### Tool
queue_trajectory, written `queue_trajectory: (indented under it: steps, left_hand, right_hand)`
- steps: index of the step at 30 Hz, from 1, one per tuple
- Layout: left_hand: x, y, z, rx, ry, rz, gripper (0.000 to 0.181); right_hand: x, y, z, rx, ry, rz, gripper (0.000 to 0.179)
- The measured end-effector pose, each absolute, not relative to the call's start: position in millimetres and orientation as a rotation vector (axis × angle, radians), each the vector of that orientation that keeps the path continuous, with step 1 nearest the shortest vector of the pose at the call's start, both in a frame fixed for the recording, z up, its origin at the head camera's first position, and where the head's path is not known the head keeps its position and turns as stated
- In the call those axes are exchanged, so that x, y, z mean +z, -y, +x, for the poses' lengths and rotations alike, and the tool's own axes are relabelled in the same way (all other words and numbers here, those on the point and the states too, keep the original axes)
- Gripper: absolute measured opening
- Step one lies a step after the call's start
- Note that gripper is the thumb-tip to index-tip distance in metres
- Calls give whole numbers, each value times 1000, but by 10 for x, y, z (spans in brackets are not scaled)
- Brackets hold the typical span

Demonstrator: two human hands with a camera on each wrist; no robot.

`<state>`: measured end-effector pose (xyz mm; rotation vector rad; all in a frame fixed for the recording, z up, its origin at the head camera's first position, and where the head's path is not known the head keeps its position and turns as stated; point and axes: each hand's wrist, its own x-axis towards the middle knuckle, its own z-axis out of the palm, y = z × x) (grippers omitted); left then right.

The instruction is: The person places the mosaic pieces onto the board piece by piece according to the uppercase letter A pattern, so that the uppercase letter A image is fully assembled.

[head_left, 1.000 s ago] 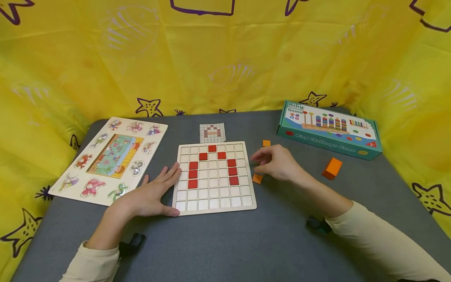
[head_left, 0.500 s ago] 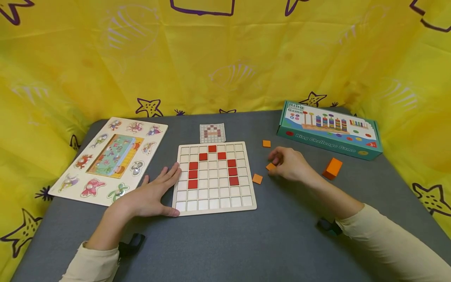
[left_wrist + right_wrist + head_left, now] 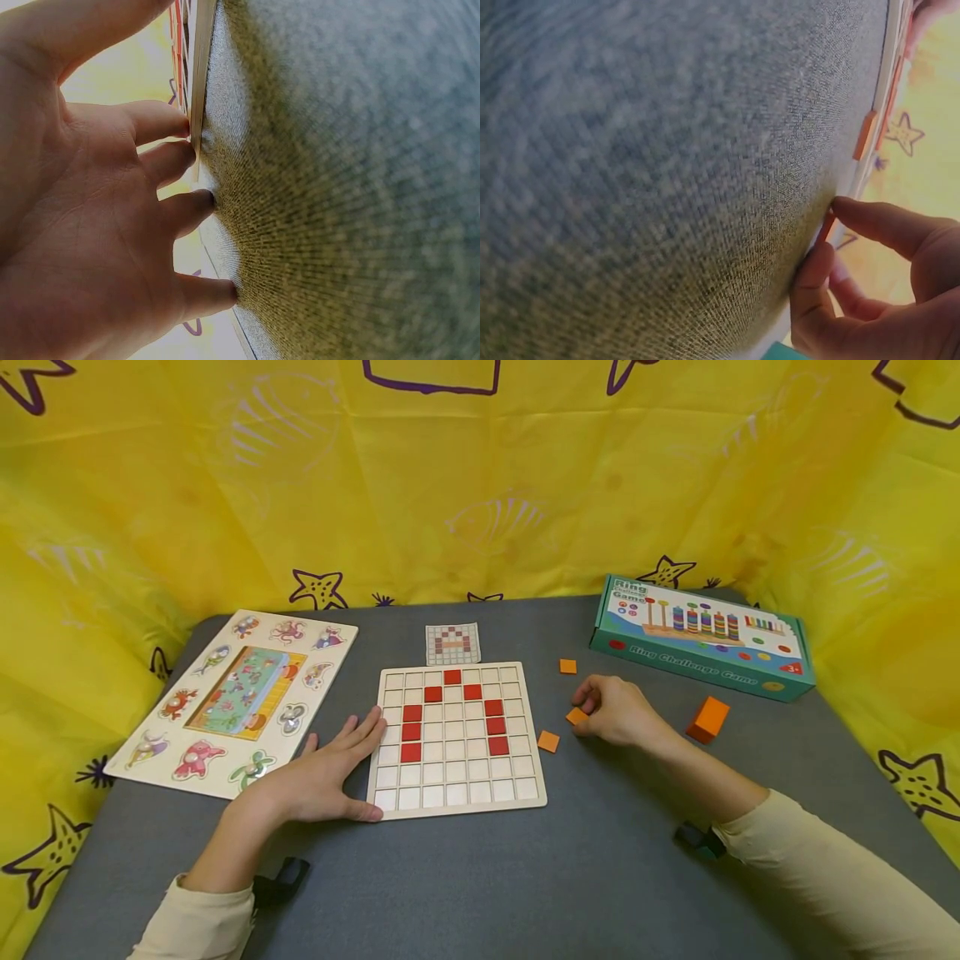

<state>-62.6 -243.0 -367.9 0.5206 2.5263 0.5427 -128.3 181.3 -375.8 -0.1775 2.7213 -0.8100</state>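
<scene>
The left hand [image 3: 318,781] rests with fingers spread against the left edge of a pale wooden grid board [image 3: 455,772]. Its thumb lies at the near left corner, and in the left wrist view fingertips touch the board's side. Several red square tiles [image 3: 495,726] sit in the cells as an arch shape. Right of the board, the right hand [image 3: 621,714] pinches an orange square tile [image 3: 577,716] at table level, thumb and fingers at its edges. Two other orange tiles lie near, one beside the board [image 3: 548,742] and one farther back [image 3: 567,667].
A small pattern card [image 3: 452,643] lies behind the board. On the left is a wooden animal puzzle [image 3: 273,766]. A green ring game box [image 3: 701,667] stands at the back right, with an orange block [image 3: 708,719] in front of it. Yellow curtains [image 3: 480,468] surround the grey table.
The right hand has drawn back rightward from the board's edge and come to the orange tile. In the last half second it barely moves. The left hand keeps its place.
</scene>
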Motion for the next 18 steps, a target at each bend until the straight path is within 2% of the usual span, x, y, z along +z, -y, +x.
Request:
queue_trajectory:
  steps: [11,18]
  left_hand:
    - [-3688,2439,-626,551,-2526,522,122]
    - [-3681,2433,-625,545,-2525,517,122]
  right_hand:
    - [-3734,-1808,-1296,-834,-2707,-172,26]
    - [-3718,-1784,-1299,-852,-2698,-190,28]
